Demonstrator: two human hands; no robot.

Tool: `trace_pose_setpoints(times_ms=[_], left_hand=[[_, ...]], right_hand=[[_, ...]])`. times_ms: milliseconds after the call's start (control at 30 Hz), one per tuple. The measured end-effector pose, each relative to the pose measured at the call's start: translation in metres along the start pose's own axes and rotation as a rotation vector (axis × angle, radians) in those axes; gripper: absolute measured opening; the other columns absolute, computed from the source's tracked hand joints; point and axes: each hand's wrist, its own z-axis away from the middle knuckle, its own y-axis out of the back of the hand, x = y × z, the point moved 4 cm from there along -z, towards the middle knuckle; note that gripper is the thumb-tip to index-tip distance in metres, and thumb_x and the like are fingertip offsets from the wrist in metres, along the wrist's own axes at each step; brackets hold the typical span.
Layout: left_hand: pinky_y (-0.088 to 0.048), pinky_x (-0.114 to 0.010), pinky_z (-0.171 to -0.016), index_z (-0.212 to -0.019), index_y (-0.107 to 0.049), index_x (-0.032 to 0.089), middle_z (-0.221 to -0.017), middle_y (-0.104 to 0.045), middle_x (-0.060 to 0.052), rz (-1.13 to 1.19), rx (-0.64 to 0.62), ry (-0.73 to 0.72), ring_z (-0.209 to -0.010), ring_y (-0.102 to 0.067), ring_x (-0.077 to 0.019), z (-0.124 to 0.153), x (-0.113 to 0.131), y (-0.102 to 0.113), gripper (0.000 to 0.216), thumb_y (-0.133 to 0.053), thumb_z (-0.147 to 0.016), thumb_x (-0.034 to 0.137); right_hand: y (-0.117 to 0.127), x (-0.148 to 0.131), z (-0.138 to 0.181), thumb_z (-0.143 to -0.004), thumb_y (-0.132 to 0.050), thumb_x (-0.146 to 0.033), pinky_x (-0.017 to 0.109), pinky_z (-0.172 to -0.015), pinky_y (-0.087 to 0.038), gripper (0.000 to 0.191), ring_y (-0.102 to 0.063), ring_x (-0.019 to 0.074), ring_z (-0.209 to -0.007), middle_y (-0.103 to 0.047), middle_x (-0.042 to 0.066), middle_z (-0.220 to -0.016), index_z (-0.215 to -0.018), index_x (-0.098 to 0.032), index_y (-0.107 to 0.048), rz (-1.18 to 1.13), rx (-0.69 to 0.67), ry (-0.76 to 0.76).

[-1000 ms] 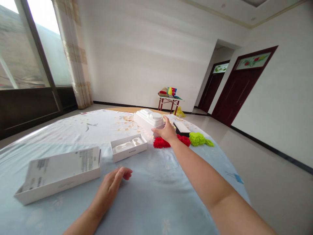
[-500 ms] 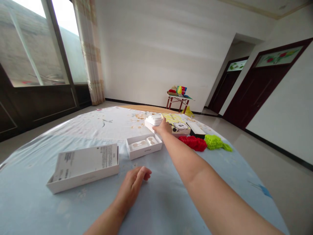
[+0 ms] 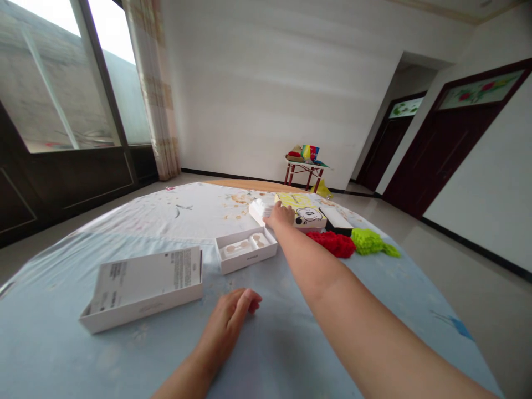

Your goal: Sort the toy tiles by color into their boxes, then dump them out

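Note:
My right hand [image 3: 281, 216] reaches far across the table and rests on a white moulded insert [image 3: 260, 209], fingers curled over its right side. Just right of the hand lies a yellow box with a cartoon face [image 3: 302, 209]. A small white tray with shaped recesses [image 3: 246, 249] sits in front of the insert. My left hand [image 3: 231, 321] lies on the light blue tablecloth [image 3: 83, 354], fingers loosely bent and holding nothing. A long white box lid with printed text [image 3: 145, 285] lies to its left.
A red knitted piece [image 3: 333, 243] and a green one [image 3: 371, 242] lie at the right of the table, behind them a flat black and white box [image 3: 336, 220]. A small red table [image 3: 305, 169] with colourful items stands by the far wall. Dark doors are at right.
My right hand has set the white insert down flat beside the yellow box and stays on it. The view turned left and tilted down a little. My left hand barely moved.

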Motion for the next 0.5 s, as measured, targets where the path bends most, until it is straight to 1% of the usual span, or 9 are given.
trace_pose_setpoints(times_ms=[67, 133, 233, 367, 433, 500], left_hand=[[-0.044, -0.027, -0.072, -0.079, -0.066, 0.018, -0.073, -0.066, -0.005, -0.002, 0.001, -0.002, -0.073, -0.060, -0.0184, 0.000, 0.000, 0.000, 0.049, -0.028, -0.091, 0.046], [-0.044, -0.026, -0.071, -0.079, -0.066, 0.018, -0.072, -0.066, -0.005, 0.002, 0.011, -0.004, -0.072, -0.060, -0.0180, -0.001, -0.001, 0.001, 0.048, -0.029, -0.091, 0.045], [-0.044, -0.026, -0.072, -0.078, -0.066, 0.018, -0.073, -0.067, -0.005, 0.008, 0.011, 0.002, -0.073, -0.060, -0.0180, -0.001, -0.002, 0.002, 0.047, -0.029, -0.091, 0.044], [-0.044, -0.027, -0.072, -0.080, -0.066, 0.017, -0.073, -0.067, -0.005, 0.011, 0.001, 0.002, -0.074, -0.060, -0.0183, -0.001, -0.002, 0.002, 0.047, -0.029, -0.091, 0.044], [-0.044, -0.026, -0.072, -0.079, -0.066, 0.018, -0.073, -0.066, -0.005, 0.011, 0.003, -0.002, -0.073, -0.060, -0.0181, -0.001, -0.002, 0.002, 0.047, -0.029, -0.091, 0.044], [-0.043, -0.026, -0.072, -0.079, -0.066, 0.018, -0.073, -0.066, -0.004, 0.010, 0.004, -0.001, -0.073, -0.060, -0.0176, -0.001, -0.001, 0.002, 0.045, -0.030, -0.092, 0.043]], right_hand=[[-0.004, 0.002, 0.001, -0.061, -0.070, -0.050, 0.043, -0.095, -0.028, 0.095, -0.040, 0.0346, -0.117, -0.055, 0.021, -0.119, -0.135, -0.005, -0.030, 0.019, -0.056, -0.006], [-0.006, 0.004, 0.001, -0.059, -0.071, -0.050, 0.044, -0.095, -0.027, 0.098, -0.040, 0.0349, -0.118, -0.055, 0.021, -0.120, -0.136, -0.007, -0.029, 0.036, -0.087, -0.009], [-0.002, 0.006, -0.003, -0.056, -0.073, -0.050, 0.044, -0.094, -0.029, 0.096, -0.040, 0.0348, -0.119, -0.056, 0.020, -0.120, -0.134, -0.010, -0.033, 0.046, -0.121, -0.020], [0.005, 0.006, -0.009, -0.052, -0.073, -0.054, 0.043, -0.092, -0.034, 0.096, -0.042, 0.0343, -0.117, -0.055, 0.018, -0.122, -0.130, -0.012, -0.038, 0.018, -0.226, -0.040], [0.007, 0.003, -0.011, -0.053, -0.070, -0.058, 0.044, -0.092, -0.034, 0.095, -0.041, 0.0342, -0.118, -0.053, 0.017, -0.124, -0.129, -0.012, -0.039, 0.009, -0.236, -0.021], [0.006, 0.000, -0.012, -0.055, -0.067, -0.059, 0.045, -0.093, -0.033, 0.091, -0.040, 0.0341, -0.118, -0.051, 0.017, -0.126, -0.128, -0.012, -0.040, 0.021, -0.211, 0.017]])
